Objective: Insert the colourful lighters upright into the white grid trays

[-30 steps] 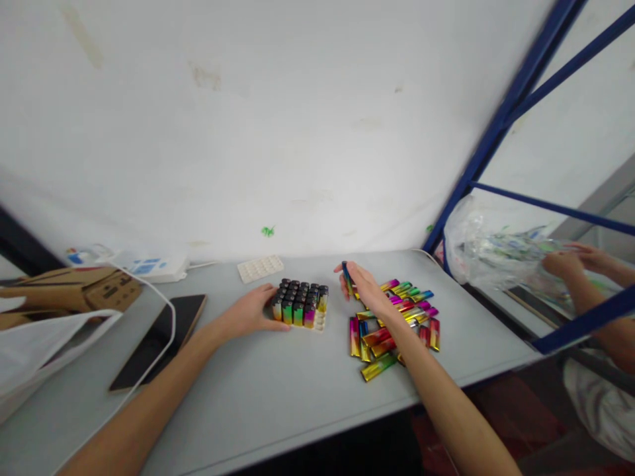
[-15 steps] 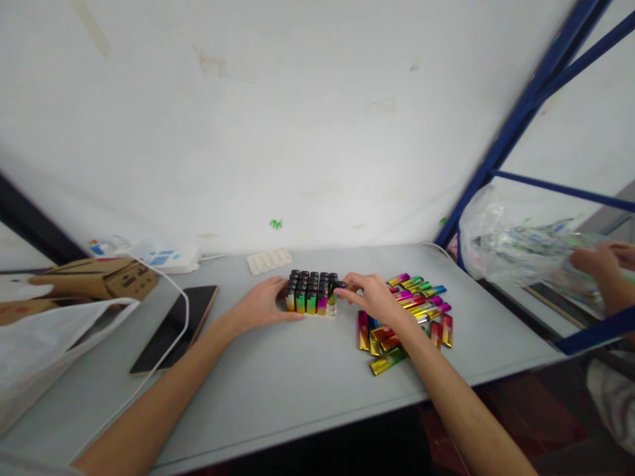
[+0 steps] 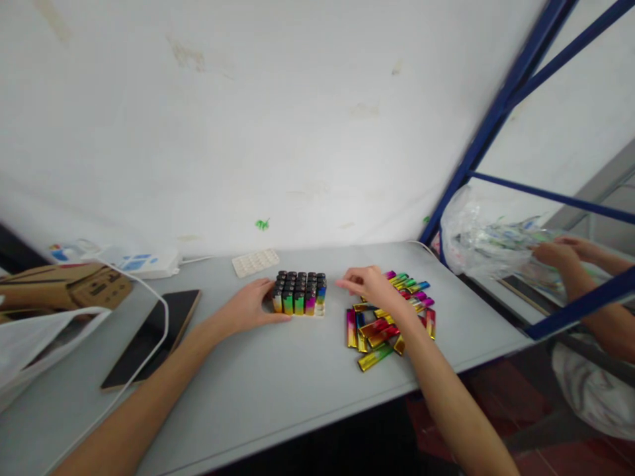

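Observation:
A white tray point(image 3: 320, 310) full of upright rainbow-coloured lighters point(image 3: 299, 291) with black tops stands in the middle of the grey table point(image 3: 278, 383). My left hand point(image 3: 247, 307) rests flat against the tray's left side, fingers touching the lighters. My right hand point(image 3: 371, 285) hovers over a loose pile of rainbow lighters point(image 3: 381, 324) lying to the right of the tray; its fingers are loosely curled and I see nothing in them.
An empty white tray point(image 3: 256, 262) lies behind the full one. A dark phone point(image 3: 151, 337), white cable, power strip point(image 3: 141, 263), cardboard box point(image 3: 64, 285) and white bag point(image 3: 30, 350) sit at the left. Another person's hands point(image 3: 563, 254) handle a plastic bag point(image 3: 486, 248) beyond the blue frame at the right.
My right hand carried a lighter from the pile to the tray's right edge, left it there and has drawn back over the pile. My left hand stayed at the tray.

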Tool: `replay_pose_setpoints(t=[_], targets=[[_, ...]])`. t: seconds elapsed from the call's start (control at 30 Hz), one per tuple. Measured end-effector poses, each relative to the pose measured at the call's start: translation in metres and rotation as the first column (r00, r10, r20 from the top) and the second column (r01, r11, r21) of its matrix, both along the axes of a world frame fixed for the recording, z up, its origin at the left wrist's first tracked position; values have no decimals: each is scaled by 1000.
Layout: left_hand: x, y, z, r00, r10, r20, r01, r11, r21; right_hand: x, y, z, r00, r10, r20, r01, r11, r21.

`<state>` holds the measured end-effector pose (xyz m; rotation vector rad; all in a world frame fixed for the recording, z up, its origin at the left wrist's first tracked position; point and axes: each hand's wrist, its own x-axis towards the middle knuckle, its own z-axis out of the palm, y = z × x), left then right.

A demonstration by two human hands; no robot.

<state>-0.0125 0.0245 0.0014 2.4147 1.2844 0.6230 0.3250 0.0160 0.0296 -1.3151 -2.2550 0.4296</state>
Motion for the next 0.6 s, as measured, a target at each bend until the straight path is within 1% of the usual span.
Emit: replay_pose_setpoints(t=[0.07, 0.13, 0.17, 0.23, 0.3, 0.37, 0.47, 0.6], targets=[[0, 1, 0, 1000, 15, -22, -15, 1000, 5, 32, 7, 1, 997, -70, -10, 71, 996, 50], [0, 2, -1, 999, 15, -39, -14, 1000, 11, 60, 15, 0, 988, -136, 75, 130, 988, 80], [-1, 2, -2, 999, 8, -42, -7, 1000, 14, 71, 18, -2, 984, -139, 113, 132, 989, 67], [-1, 3, -3, 999, 3, -44, -2, 1000, 19, 81, 24, -5, 983, -75, 165, 73, 997, 23], [-1, 3, -3, 999, 9, -44, -8, 1000, 18, 80, 28, -8, 982, 24, 185, -22, 1000, -12], [-1, 2, -2, 999, 11, -48, -10, 1000, 7, 73, 31, -9, 977, 86, 197, -82, 996, -27], [0, 1, -1, 999, 15, -51, -16, 1000, -9, 63, 36, -5, 974, 110, 198, -96, 992, -79], [0, 0, 0, 999, 16, -37, -16, 1000, -7, 58, 43, 3, 973, 150, 176, -110, 970, -217]])
